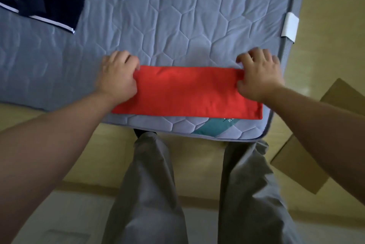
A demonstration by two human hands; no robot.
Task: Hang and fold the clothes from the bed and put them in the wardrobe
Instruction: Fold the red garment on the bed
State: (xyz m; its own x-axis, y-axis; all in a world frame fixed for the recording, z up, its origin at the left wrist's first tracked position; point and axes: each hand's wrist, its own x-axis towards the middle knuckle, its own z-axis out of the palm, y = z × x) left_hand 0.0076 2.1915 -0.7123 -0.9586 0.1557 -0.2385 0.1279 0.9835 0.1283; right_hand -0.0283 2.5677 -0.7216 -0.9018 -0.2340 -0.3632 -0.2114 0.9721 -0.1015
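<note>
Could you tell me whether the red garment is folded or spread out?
Folded: the red garment is a narrow, straight-edged strip; left hand and right hand pinch its far corners.

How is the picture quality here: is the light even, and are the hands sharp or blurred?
Head view: dim, soft light, no glare; a faint shadow lies on the mattress just beyond the red cloth. Head view: the left hand and right hand, gripping the cloth's ends, look slightly blurred. Head view: the wide lens bends the mattress edges and stretches the forearms.
</note>
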